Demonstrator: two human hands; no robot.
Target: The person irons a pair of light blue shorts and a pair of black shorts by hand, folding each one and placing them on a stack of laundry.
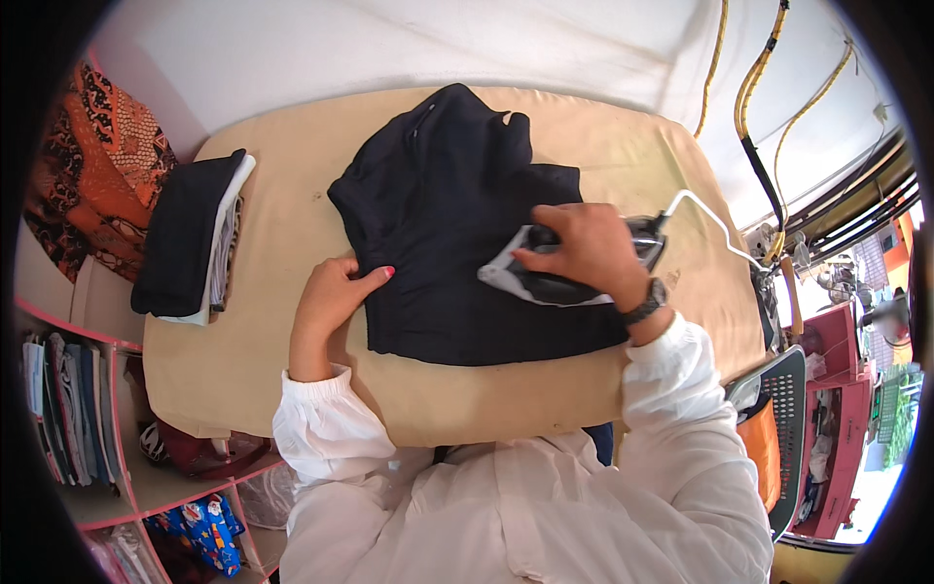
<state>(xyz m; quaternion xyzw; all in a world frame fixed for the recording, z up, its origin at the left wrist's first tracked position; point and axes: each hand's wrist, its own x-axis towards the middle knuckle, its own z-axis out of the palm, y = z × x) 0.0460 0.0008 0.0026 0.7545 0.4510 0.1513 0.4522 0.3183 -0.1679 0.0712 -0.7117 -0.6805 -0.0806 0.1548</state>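
Observation:
A dark garment with a gathered elastic waistband (452, 219) lies spread on the padded, beige-covered ironing table (481, 401). My right hand (587, 244) grips the handle of an electric iron (503, 274), which rests on the right part of the garment with its tip towards the left. A white cord runs from the back of the iron to the right. My left hand (343, 292) is at the garment's left edge, thumb on top of the waistband; its other fingers are partly hidden, so whether they pinch the cloth is unclear.
A folded stack of clothes, dark on top (186, 233), lies at the table's left end. Shelves with folded clothes (76, 409) stand at the lower left, below a patterned orange cloth (117, 168). On the right are a perforated chair back (788, 431) and hanging yellow cables (748, 87).

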